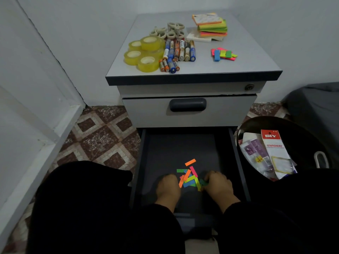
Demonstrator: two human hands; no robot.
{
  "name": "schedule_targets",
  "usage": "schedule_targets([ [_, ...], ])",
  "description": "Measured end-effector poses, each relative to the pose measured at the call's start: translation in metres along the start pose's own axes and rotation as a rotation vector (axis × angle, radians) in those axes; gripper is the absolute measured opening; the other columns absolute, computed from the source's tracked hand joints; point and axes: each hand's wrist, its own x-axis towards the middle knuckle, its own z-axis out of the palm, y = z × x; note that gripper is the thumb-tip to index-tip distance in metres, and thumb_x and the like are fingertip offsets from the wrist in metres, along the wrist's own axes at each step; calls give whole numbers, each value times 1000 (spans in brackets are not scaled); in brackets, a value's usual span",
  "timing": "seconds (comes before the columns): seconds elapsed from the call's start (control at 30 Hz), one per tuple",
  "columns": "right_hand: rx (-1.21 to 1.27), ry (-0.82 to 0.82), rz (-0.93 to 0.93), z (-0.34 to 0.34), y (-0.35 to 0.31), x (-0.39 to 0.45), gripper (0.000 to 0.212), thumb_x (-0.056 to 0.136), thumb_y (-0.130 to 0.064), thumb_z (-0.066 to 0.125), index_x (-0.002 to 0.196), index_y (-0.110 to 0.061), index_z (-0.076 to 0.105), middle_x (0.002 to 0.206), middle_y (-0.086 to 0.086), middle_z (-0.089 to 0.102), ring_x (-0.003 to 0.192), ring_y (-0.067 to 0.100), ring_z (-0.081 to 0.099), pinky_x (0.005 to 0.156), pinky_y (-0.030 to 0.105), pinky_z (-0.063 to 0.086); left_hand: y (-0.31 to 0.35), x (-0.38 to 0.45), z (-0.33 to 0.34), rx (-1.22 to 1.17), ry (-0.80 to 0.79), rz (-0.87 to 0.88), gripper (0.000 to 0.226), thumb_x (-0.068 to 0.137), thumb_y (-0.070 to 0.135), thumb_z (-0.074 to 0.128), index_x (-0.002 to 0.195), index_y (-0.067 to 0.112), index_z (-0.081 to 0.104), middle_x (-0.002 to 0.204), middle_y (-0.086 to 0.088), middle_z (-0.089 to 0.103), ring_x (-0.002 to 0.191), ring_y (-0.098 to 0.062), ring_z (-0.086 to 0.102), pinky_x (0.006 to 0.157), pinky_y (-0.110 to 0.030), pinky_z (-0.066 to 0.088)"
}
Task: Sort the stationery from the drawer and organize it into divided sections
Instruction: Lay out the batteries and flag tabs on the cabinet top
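Observation:
The bottom drawer (236, 162) of the grey cabinet is pulled out, dark inside. A loose heap of coloured sticky flags (189, 176) lies on its floor. My left hand (167, 187) rests at the heap's left edge with fingers curled down onto the flags. My right hand (217, 185) sits at the right edge and pinches a green flag. On the cabinet top (256, 57) lie yellow tape rolls (145, 53), small beige tape rolls (170, 31), batteries (178, 52), sticky note pads (211, 26) and more coloured flags (222, 54).
A black bag (302, 143) with stationery packets (271, 154) stands open at the drawer's right. The middle drawer (189, 110) is closed. A white door frame (36, 125) and patterned tile floor (102, 136) lie to the left. My dark-clothed knees flank the drawer.

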Motion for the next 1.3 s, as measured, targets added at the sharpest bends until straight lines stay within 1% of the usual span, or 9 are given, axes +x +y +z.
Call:
schedule_targets([
  [0.2,56,-27,47,-4,-2,-3,22,93,-20,54,115,-20,57,119,3,60,113,21,56,102,36,40,0,-2,-2,-75,0,12,20,89,20,65,108,18,60,107,-4,61,97,-17,60,83,-30,52],
  [0.33,116,-36,61,-4,-2,-1,20,94,-23,55,113,-19,58,117,4,60,109,21,57,100,39,44,2,3,-7,-237,52,36,19,89,18,64,107,15,58,105,-3,62,97,-15,60,80,-27,51],
  [0.43,84,1,56,-1,-2,0,43,86,-39,65,122,-19,53,124,5,55,115,22,52,100,39,43,4,2,-9,-247,64,76,28,89,25,65,113,14,56,107,-4,61,97,-16,60,74,-26,48],
  [0.53,-48,22,24,2,-2,-1,61,79,-46,71,129,-18,49,130,5,50,121,23,48,100,38,40,2,-2,-4,-54,60,81,42,87,31,66,121,12,53,120,-7,56,108,-21,57,82,-30,48],
  [0.6,-86,30,1,6,-3,1,55,81,-43,69,127,-18,51,129,5,50,120,23,48,99,37,40,2,-3,0,53,79,106,37,90,25,63,123,12,53,124,-8,54,111,-22,55,88,-31,48],
  [0.7,-62,22,4,8,-4,2,45,84,-39,67,122,-17,57,125,5,53,116,22,51,97,36,42,4,-2,4,75,61,138,25,93,16,57,118,12,57,120,-9,57,107,-22,58,88,-32,51],
  [0.97,75,-18,43,7,-5,6,29,89,-25,63,115,-19,55,115,2,60,111,19,57,98,37,44,7,2,4,22,42,94,24,91,16,60,115,15,58,113,-5,60,102,-19,59,85,-30,51],
  [1.13,43,-69,55,6,-7,6,17,90,-27,59,104,-19,63,104,2,63,100,19,60,94,37,47,8,4,4,-38,-2,72,22,92,17,59,114,14,59,113,-6,60,104,-20,59,86,-31,50],
  [1.3,52,-70,46,2,-6,3,18,92,-32,58,104,-22,65,104,0,64,102,18,59,95,34,44,6,3,3,-126,-23,43,18,94,22,55,107,14,65,107,-6,64,99,-21,61,85,-32,52],
])
